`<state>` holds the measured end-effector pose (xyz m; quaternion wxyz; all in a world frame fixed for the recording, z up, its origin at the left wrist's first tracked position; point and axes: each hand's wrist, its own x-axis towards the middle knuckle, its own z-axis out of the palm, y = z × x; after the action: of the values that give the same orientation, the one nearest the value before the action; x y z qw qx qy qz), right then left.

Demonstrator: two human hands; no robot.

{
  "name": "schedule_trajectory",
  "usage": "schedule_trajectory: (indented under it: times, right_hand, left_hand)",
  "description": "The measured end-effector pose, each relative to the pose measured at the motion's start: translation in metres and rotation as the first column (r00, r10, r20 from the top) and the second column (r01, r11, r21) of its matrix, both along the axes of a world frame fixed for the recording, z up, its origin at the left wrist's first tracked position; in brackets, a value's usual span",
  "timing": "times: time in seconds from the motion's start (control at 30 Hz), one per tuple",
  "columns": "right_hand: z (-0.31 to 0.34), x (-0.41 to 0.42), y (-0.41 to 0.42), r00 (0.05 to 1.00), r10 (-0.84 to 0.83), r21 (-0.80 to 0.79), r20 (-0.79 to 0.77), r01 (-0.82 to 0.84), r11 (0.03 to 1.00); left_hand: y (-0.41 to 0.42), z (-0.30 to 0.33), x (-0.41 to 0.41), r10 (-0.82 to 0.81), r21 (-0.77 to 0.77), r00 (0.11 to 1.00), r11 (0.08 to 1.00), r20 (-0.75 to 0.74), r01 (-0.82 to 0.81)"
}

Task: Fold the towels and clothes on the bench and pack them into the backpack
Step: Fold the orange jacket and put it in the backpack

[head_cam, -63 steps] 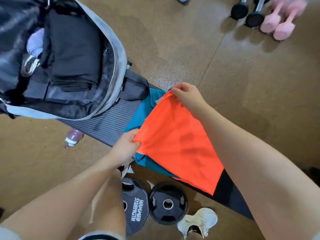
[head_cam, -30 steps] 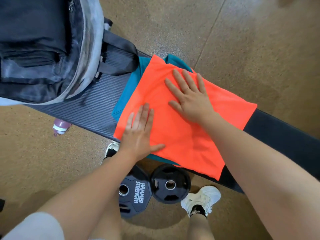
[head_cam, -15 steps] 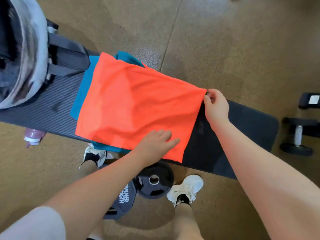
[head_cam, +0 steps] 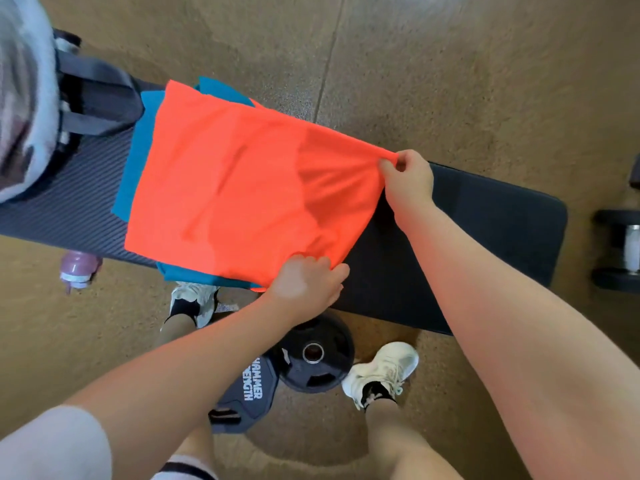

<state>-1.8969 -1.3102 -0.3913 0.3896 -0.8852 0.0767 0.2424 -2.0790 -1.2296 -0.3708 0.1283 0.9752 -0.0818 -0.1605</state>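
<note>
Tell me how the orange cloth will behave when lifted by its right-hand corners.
Probably floppy: the orange cloth already puckers toward the right hand. Likely light, since pinched corners lift it. It may drag the teal cloth beneath.

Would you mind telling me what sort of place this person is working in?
Most likely a gym: the clothes lie on a padded weight bench, two weight plates sit on the floor under it, and a dumbbell rests at the right edge.
</note>
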Motion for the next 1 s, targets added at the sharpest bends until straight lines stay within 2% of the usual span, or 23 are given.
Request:
schedule_trajectory:
  times: [0.07,0.2,0.27,0.33,0.43,0.5,0.63,0.7,0.77,0.8,0.9,0.93,1.0]
  right_hand:
    - [0.010,-0.002,-0.016,0.999,-0.039,-0.025,-0.006,0.038,0.999]
    - [0.045,-0.015,-0.064,0.974,-0.218,-0.091,-0.063,0.212,0.973]
    - [0.066,-0.028,-0.087,0.962,-0.263,-0.086,-0.078,0.256,0.963]
    - [0.087,-0.042,-0.103,0.960,-0.264,-0.054,-0.092,0.260,0.964]
    - [0.114,-0.057,-0.105,0.981,-0.167,0.000,-0.095,0.168,0.986]
    - [0.128,-0.061,-0.092,0.990,-0.095,0.075,-0.101,0.103,0.992]
    - [0.149,-0.053,-0.049,0.985,0.026,0.191,-0.171,0.007,0.982]
    - [0.152,-0.044,-0.025,0.969,0.139,0.281,-0.206,-0.077,0.957]
    - [0.146,-0.033,-0.001,0.959,0.210,0.298,-0.188,-0.148,0.943]
    - [0.141,-0.028,0.011,0.960,0.235,0.272,-0.153,-0.188,0.944]
    - [0.117,-0.010,0.044,0.966,0.257,0.144,-0.023,-0.252,0.957]
    - [0.108,-0.004,0.054,0.968,0.250,0.100,0.014,-0.250,0.963]
    - [0.091,0.008,0.071,0.965,0.248,0.002,0.090,-0.249,0.968]
  left_hand:
    - [-0.001,0.011,-0.003,-0.004,-0.027,0.998,1.000,0.070,0.006]
    - [-0.011,0.041,-0.015,-0.026,-0.169,0.997,0.985,0.076,0.038]
    - [-0.014,0.064,-0.020,0.055,-0.220,0.998,0.974,-0.032,-0.061]
    - [-0.013,0.081,-0.026,0.132,-0.180,0.963,0.968,-0.236,-0.177]
    - [0.003,0.098,-0.041,0.186,-0.184,0.929,0.950,-0.321,-0.254]
    - [0.024,0.105,-0.053,0.259,-0.253,0.896,0.897,-0.361,-0.362]
    - [0.072,0.118,-0.064,0.467,-0.423,0.812,0.695,-0.349,-0.581]
    - [0.096,0.116,-0.065,0.575,-0.433,0.717,0.571,-0.394,-0.697]
    - [0.118,0.107,-0.065,0.652,-0.445,0.600,0.414,-0.464,-0.794]
    - [0.127,0.102,-0.064,0.672,-0.468,0.541,0.312,-0.506,-0.826]
    - [0.151,0.087,-0.058,0.630,-0.544,0.357,-0.126,-0.690,-0.830]
    - [0.159,0.081,-0.055,0.608,-0.538,0.315,-0.224,-0.729,-0.813]
    - [0.177,0.067,-0.047,0.589,-0.524,0.270,-0.315,-0.762,-0.791]
